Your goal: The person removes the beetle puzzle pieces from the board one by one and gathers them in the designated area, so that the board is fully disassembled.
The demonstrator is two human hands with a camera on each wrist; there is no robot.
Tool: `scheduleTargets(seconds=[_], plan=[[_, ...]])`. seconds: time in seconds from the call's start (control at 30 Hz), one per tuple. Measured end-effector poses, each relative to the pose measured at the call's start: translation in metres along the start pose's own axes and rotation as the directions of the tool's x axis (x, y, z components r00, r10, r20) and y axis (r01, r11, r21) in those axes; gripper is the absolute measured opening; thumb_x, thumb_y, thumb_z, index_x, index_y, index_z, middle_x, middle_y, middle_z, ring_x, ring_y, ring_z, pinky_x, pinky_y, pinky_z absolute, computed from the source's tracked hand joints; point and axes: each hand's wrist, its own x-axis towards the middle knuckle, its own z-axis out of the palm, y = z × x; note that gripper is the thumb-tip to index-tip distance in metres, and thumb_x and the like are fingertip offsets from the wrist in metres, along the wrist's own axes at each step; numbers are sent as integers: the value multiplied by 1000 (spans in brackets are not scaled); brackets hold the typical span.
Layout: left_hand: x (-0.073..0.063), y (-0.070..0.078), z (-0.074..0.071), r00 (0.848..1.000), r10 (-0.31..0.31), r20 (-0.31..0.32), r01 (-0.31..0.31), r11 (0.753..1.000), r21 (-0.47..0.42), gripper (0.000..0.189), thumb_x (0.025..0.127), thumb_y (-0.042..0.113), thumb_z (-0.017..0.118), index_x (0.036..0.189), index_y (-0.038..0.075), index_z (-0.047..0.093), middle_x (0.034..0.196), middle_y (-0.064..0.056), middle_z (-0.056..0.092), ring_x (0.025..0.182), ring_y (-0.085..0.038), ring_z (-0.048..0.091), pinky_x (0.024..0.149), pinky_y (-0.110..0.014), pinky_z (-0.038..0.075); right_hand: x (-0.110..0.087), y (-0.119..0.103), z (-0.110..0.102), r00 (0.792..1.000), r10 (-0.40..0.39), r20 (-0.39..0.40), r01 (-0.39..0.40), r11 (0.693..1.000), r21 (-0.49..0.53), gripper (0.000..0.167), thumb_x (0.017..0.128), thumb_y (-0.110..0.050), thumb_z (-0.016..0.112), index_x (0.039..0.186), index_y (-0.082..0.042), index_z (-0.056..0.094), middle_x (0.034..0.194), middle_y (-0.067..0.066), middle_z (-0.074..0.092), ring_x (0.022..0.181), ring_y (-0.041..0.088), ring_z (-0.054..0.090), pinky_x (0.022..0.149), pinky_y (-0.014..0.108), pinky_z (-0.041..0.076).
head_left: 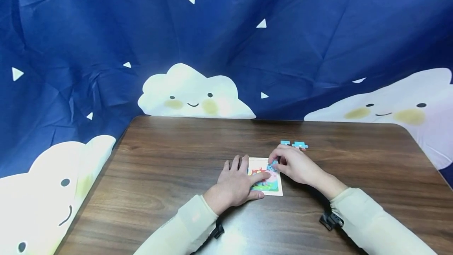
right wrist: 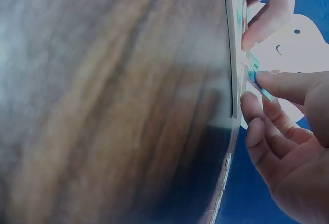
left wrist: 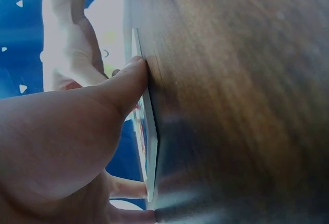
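A small picture puzzle in a pale frame [head_left: 274, 193] lies on the wooden table, its lower part filled with a colourful picture. Spread across its left side, my left hand [head_left: 234, 187] rests with fingers extended, the index finger reaching over the picture. The left thumb [left wrist: 134, 75] touches the frame's near edge in the left wrist view. Over the upper right corner, my right hand [head_left: 295, 163] pinches a blue puzzle piece [right wrist: 252, 74] between thumb and fingers. That piece is tilted above the board in the right wrist view. Fingers partly hide it in the head view.
Loose blue puzzle pieces [head_left: 300, 145] lie beyond the right hand, partly hidden by it. The brown table [head_left: 170, 160] ends at a blue curtain [head_left: 226, 30] with white clouds. A small black device [head_left: 331, 220] is worn under the right sleeve.
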Motion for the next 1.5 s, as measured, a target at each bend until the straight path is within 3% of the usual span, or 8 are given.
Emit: scheduleTargets(seconds=[0.17,0.43,0.63,0.9,1.23,1.5], plan=[[0,0,0,1000,3,-12,-3,1000,8,62,100,77,51,159,66,33,174,-17,32,160,-40,35,123,-59,40,2,-1,-1,1000,14,-7,-13,999,49,15,96,-2,77,109,-9,74,90,-5,65,80,6,57,72,24,48],[1,0,0,1000,12,-13,-12,1000,22,62,100,78,49,159,66,33,174,-17,32,159,-40,35,122,-59,40,2,0,-2,1000,-13,-10,14,998,58,11,96,-3,76,103,-12,79,90,-6,69,81,4,58,72,24,50],[1,1,1,1000,11,-21,-10,999,33,62,100,78,50,159,66,33,173,-17,33,158,-40,37,121,-58,41,2,-1,-4,999,-24,30,22,996,84,12,97,-4,75,106,-12,79,88,-7,68,81,6,56,72,24,49],[1,2,0,1000,13,-29,-12,999,40,63,100,77,51,159,66,32,172,-17,34,157,-40,37,120,-57,42,2,0,-5,997,22,70,-27,997,68,18,98,-6,73,114,-13,79,93,-6,71,84,9,59,76,26,51],[0,1,2,999,5,-48,-2,997,75,63,99,79,50,158,68,32,171,-17,34,156,-39,38,119,-56,42,-6,-1,-12,999,44,-7,-43,990,133,18,100,-6,73,115,-14,80,96,-3,75,80,9,62,70,25,53],[-1,1,2,998,12,-56,-7,996,85,63,99,79,50,158,67,33,171,-17,35,156,-39,39,118,-56,43,-13,3,-19,992,27,-125,-6,986,165,20,98,-3,76,116,-12,80,95,-1,72,74,4,61,65,24,52]])
